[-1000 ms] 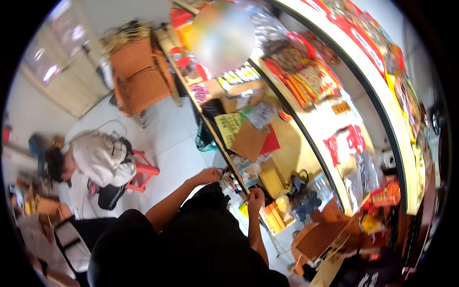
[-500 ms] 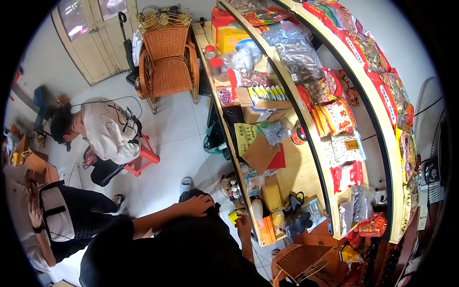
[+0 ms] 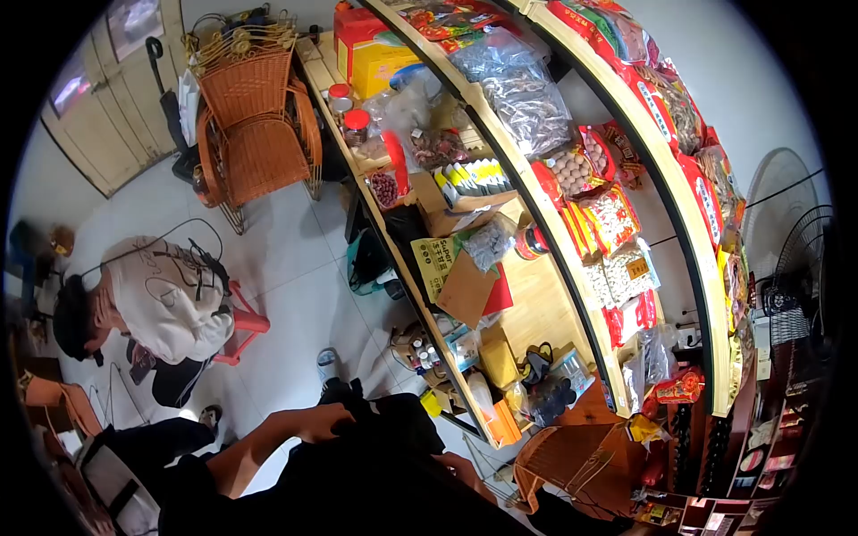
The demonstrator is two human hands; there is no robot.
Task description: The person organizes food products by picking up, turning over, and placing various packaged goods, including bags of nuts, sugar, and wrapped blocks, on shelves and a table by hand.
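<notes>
My left hand rests on the dark clothing over my lap, its fingers laid along the cloth. I see nothing held in it. My right hand is low on the other side, close against the dark clothing; its fingertips are mostly hidden. A yellow item sits beyond it, by the near end of the wooden shelf, apart from the hand.
A wooden shelf unit carries bagged dried foods, red-lidded jars and boxes. A person sits bent on a red stool. Wicker chairs stand at the back and near right. A fan is far right.
The view has turned, shifting the shelf and seated person leftward. My right hand has come down and back towards my body, away from the yellow item. My left hand stays on the lap.
</notes>
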